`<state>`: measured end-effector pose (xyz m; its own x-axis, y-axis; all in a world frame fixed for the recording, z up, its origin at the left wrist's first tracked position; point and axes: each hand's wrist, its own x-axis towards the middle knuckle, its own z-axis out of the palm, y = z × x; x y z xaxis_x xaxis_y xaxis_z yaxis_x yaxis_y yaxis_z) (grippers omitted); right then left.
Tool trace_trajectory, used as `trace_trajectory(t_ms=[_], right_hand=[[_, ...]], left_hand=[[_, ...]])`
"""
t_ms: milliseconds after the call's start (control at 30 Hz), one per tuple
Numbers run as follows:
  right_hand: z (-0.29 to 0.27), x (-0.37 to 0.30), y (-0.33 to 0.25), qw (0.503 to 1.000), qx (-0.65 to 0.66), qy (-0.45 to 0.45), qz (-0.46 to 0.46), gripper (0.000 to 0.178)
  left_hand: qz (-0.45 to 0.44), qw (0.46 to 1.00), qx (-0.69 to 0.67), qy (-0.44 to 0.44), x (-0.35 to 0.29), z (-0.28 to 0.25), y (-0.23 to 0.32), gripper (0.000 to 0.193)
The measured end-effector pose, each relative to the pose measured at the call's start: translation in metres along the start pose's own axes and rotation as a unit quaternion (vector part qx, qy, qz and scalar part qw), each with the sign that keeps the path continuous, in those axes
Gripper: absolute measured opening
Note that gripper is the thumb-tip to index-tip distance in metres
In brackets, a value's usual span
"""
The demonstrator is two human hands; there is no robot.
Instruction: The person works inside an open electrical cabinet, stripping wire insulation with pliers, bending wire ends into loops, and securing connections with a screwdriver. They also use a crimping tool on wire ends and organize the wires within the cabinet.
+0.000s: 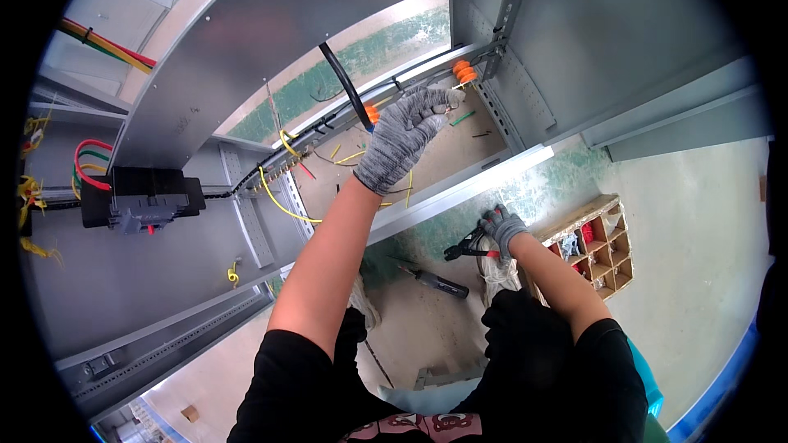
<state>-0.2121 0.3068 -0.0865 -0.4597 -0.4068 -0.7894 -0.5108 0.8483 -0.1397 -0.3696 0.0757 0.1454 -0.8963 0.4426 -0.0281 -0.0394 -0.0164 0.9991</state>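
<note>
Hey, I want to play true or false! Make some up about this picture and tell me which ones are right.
1. The left hand and the right hand are both bare. False: both wear grey gloves.
2. The ribbed piece near the left fingertips is orange. True.
3. The pliers with red on the handle are at the left hand. False: they are at the right hand.
4. A dark tool with a thin tip lies on the floor. True.
5. The box beside the right forearm is one big space with no dividers. False: it is split into small compartments.
</note>
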Motion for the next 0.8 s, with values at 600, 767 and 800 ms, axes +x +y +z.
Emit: trace_trajectory(t_ms=[600,767,800], right_hand=[[-0.017,-0.048,-0.007,0.976,0.173,0.051,0.122,0.062],[-0.042,-0.142,-0.017,0.897,0.382,0.19,0.114,0.057],[-0.049,-0.164,-0.019,0.872,0.404,0.261,0.09,0.06]], left_hand=[[0.017,1.0,-0.025,0.001,-0.004,-0.009,-0.003,0.031],[0.038,0.999,-0.006,0.0,-0.002,-0.008,0.012,0.032],[0.048,0.999,-0.005,-0.005,0.002,-0.004,0.011,0.032]])
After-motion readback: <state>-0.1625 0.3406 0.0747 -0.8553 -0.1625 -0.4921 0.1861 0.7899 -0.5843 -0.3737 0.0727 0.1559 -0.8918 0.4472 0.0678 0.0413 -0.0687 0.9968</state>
